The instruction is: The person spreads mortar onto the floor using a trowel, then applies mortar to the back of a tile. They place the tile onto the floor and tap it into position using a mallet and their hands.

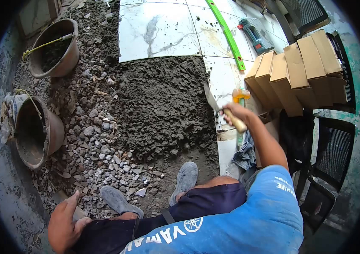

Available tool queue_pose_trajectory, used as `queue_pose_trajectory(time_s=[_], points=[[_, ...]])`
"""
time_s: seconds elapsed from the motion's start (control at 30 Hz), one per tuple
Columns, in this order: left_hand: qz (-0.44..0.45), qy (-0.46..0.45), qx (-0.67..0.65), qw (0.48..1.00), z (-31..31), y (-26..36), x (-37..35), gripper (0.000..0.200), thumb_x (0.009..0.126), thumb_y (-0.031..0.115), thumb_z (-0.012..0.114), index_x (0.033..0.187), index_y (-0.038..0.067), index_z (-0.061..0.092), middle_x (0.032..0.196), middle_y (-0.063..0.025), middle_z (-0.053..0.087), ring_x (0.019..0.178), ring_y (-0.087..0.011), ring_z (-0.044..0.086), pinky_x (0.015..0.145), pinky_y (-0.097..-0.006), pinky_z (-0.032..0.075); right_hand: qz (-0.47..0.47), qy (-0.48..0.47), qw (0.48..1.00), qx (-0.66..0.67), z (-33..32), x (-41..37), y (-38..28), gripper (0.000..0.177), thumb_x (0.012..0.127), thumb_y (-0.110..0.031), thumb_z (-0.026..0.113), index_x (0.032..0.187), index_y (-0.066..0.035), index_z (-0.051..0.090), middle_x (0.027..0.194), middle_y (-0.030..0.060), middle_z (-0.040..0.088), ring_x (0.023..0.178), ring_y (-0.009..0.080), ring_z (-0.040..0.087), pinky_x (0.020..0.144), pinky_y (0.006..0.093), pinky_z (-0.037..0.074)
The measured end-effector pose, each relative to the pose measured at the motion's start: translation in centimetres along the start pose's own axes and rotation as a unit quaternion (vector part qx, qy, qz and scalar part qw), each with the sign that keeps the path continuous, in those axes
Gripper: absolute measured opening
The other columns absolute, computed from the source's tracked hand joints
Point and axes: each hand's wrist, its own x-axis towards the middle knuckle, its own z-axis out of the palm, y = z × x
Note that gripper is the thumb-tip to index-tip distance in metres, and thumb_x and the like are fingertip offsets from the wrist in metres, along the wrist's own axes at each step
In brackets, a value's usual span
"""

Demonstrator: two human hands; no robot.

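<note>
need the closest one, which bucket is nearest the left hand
The near bucket with a white bag on its rim, closest to the left hand; the other bucket lies farther off.

Noted: my blue shirt (269, 220) bears white "YAMA", cut off; the sleeve (287, 186) print, possibly "ALUDE", is unconfirmed.

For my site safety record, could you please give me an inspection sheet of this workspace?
Surface: floor partly covered with tiles; dark mortar spread next to loose gravel.
Job's things: trowel, blade at the mortar's edge by the tiles.
Clutter: two buckets on the gravel; green level and teal tool on the tiles; boxes and rag at the right.
Hands: right hand shut on the trowel handle; left hand open, on the knee.
Cables: nothing seen.
Surroundings: black chairs at the right.
</note>
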Motion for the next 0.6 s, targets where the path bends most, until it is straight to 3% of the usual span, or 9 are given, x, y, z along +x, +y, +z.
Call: queue_pose_trajectory(time_s=[0.13, 0.23, 0.3, 0.37, 0.43, 0.5, 0.53, 0.6], points=[[0.012, 0.003, 0.012, 1.000, -0.1, 0.2, 0.9, 0.076, 0.067, 0.023, 0.077, 0.134, 0.002, 0.048, 0.118, -0.0227, 0.059, 0.108, -0.0394, 0.056, 0.093, -0.0395, 0.044, 0.066, -0.046, 0.997, 0.017, 0.4, -4.3, 8.7, 0.032, 0.098, -0.029, 0.037, 0.089, -0.005, 0.056, 0.058, 0.0015, 0.049, 0.046, 0.0136, 0.046, 0.042, 0.0286, 0.044], [-0.010, -0.011, 0.008, 1.000, -0.4, 0.6, 1.3, 0.076, 0.067, 0.022, 0.077, 0.134, 0.003, 0.048, 0.119, -0.0224, 0.059, 0.109, -0.0393, 0.056, 0.094, -0.0393, 0.044, 0.104, -0.021, 0.993, 0.058, 1.2, -7.6, 12.1, 0.030, 0.098, -0.030, 0.039, 0.091, -0.005, 0.054, 0.061, 0.0026, 0.048, 0.048, 0.0140, 0.047, 0.044, 0.0301, 0.046], [-0.009, -0.016, 0.024, 1.000, -0.3, 0.4, 1.7, 0.075, 0.069, 0.024, 0.076, 0.136, 0.004, 0.047, 0.119, -0.0214, 0.060, 0.109, -0.0392, 0.056, 0.093, -0.0399, 0.044, 0.050, 0.023, 0.998, 0.015, 1.7, -8.5, 9.8, 0.029, 0.097, -0.028, 0.040, 0.091, -0.003, 0.053, 0.062, 0.0049, 0.051, 0.049, 0.0154, 0.050, 0.046, 0.0329, 0.047], [-0.010, -0.027, 0.039, 0.999, 0.0, 0.4, 2.0, 0.074, 0.072, 0.026, 0.075, 0.137, 0.005, 0.046, 0.118, -0.0203, 0.060, 0.108, -0.0391, 0.056, 0.092, -0.0406, 0.045, -0.114, 0.025, 0.983, -0.142, -0.1, -5.5, 6.4, 0.025, 0.094, -0.023, 0.040, 0.091, -0.001, 0.054, 0.071, 0.0099, 0.058, 0.058, 0.0183, 0.056, 0.050, 0.0348, 0.049], [-0.025, -0.032, 0.040, 0.998, 0.4, 0.5, 2.1, 0.076, 0.069, 0.026, 0.076, 0.137, 0.007, 0.046, 0.118, -0.0188, 0.060, 0.108, -0.0379, 0.056, 0.093, -0.0408, 0.044, -0.142, 0.095, 0.954, -0.247, -2.1, -0.6, 1.1, 0.027, 0.089, -0.024, 0.044, 0.096, -0.002, 0.058, 0.076, 0.0076, 0.056, 0.062, 0.0194, 0.053, 0.053, 0.0342, 0.046], [-0.035, -0.020, 0.056, 0.998, 1.0, 0.3, 1.6, 0.076, 0.070, 0.026, 0.076, 0.138, 0.009, 0.046, 0.118, -0.0186, 0.060, 0.107, -0.0384, 0.056, 0.092, -0.0412, 0.045, -0.131, 0.112, 0.947, -0.273, -2.5, 2.3, -4.7, 0.024, 0.088, -0.026, 0.044, 0.090, -0.006, 0.056, 0.073, 0.0049, 0.049, 0.063, 0.0149, 0.049, 0.055, 0.0311, 0.043], [-0.048, -0.021, 0.062, 0.997, 1.2, 0.5, 1.2, 0.076, 0.070, 0.026, 0.076, 0.138, 0.008, 0.046, 0.118, -0.0187, 0.060, 0.107, -0.0384, 0.056, 0.092, -0.0412, 0.045, -0.132, 0.131, 0.958, -0.217, -2.7, 4.4, -6.0, 0.025, 0.089, -0.031, 0.043, 0.087, -0.008, 0.054, 0.069, 0.0025, 0.048, 0.058, 0.0138, 0.049, 0.051, 0.0307, 0.042], [-0.087, -0.013, 0.050, 0.995, 1.7, 0.5, 0.3, 0.074, 0.072, 0.026, 0.076, 0.137, 0.007, 0.046, 0.117, -0.0199, 0.060, 0.106, -0.0387, 0.056, 0.092, -0.0414, 0.044, -0.104, 0.075, 0.974, -0.186, -2.3, 7.9, -7.4, 0.026, 0.090, -0.034, 0.043, 0.084, -0.010, 0.052, 0.062, -0.0006, 0.045, 0.051, 0.0134, 0.047, 0.046, 0.0314, 0.041]])
